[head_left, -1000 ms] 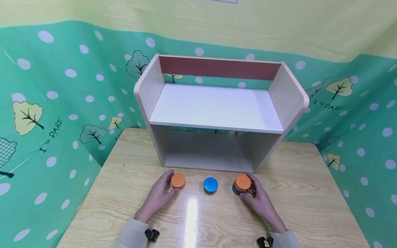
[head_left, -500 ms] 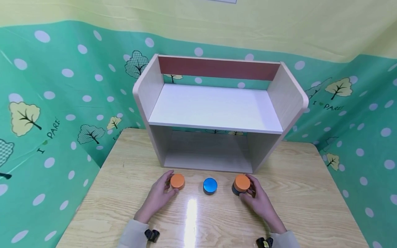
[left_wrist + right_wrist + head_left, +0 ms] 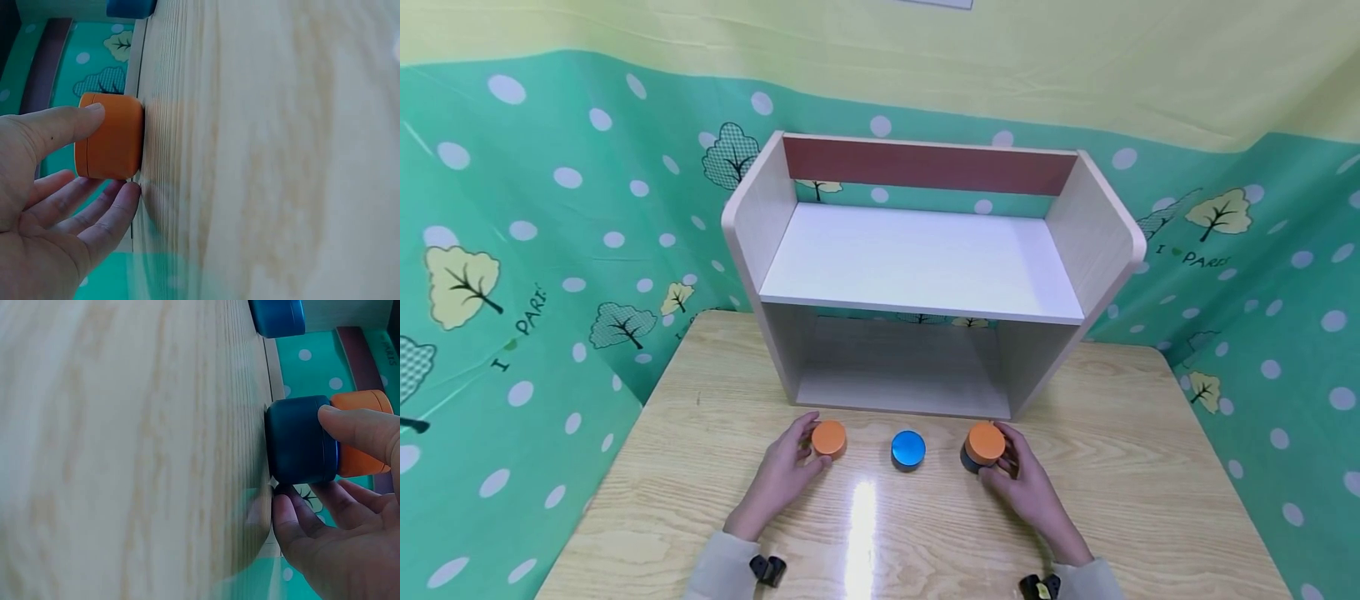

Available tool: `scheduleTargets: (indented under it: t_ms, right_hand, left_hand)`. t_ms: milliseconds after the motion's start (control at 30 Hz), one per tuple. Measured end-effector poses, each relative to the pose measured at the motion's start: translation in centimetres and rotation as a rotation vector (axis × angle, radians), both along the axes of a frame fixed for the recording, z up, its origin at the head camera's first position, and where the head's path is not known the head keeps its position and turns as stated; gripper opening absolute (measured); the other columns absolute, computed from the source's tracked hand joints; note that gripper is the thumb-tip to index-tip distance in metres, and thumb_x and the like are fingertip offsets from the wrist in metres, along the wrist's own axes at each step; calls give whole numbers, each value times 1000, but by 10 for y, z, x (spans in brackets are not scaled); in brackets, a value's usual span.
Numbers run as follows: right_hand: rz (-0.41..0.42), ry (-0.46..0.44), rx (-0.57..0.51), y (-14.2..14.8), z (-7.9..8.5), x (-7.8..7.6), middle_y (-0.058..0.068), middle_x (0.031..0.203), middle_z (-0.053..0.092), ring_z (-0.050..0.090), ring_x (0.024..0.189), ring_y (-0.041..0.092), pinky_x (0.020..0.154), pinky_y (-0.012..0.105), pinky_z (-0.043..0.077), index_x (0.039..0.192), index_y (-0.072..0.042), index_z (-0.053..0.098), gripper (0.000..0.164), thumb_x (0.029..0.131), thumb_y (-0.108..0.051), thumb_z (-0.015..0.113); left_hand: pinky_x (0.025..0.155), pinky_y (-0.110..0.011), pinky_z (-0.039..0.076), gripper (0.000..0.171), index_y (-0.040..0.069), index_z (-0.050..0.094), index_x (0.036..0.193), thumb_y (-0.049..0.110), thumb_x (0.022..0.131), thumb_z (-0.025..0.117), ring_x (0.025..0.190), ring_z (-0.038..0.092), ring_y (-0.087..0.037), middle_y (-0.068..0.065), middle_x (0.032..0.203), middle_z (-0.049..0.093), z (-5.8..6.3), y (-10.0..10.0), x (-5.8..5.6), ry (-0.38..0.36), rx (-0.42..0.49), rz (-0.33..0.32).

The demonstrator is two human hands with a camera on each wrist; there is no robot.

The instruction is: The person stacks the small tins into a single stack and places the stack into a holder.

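Note:
On the table, just in front of the shelf, my left hand point(image 3: 785, 468) holds a small round orange tin point(image 3: 829, 439) with a lid seam. In the left wrist view the thumb lies over the tin point(image 3: 115, 140) and the fingers curl along its opposite side. My right hand point(image 3: 1024, 482) grips a dark blue tin point(image 3: 300, 440) that stands on the table, thumb near its lid seam. An orange tin point(image 3: 985, 442) sits on top of that blue one, slightly off centre in the right wrist view. Between the hands stands another blue tin point(image 3: 908, 449), apart from both.
Behind the tins stands a two-level shelf unit point(image 3: 917, 258) with pale side panels and a reddish back rail. The wooden table point(image 3: 647, 500) spreads around the hands. A green dotted curtain point(image 3: 550, 250) hangs at the back and both sides.

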State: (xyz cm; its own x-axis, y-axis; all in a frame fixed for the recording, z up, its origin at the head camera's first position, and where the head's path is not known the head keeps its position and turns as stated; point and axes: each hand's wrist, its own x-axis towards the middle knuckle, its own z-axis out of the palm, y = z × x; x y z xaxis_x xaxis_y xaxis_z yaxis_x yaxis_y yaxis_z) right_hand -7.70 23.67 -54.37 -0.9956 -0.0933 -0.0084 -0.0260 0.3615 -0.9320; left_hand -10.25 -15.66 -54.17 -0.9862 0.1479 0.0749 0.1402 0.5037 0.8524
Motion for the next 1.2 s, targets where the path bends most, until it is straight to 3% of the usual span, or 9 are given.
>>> scheduleTargets:
  t_ms: [600,1200]
  right_hand:
    - [4,7,4,1,0,-1,24,147,44,45,132,37,105,50,43,153,-3,30,79,87,5,74]
    - [-3,-14,-5,0,0,0,25,147,44,46,132,38,106,49,43,153,-4,30,79,88,4,73]
  left_hand:
    - [94,-36,53,73,1,45,146,0,82,81,123,56,-30,-15,136,57,12,6,2,16,89,-44]
    - [92,-34,54,75,2,42,148,4,83,81,121,59,-27,-13,136,58,33,19,2,46,27,-80]
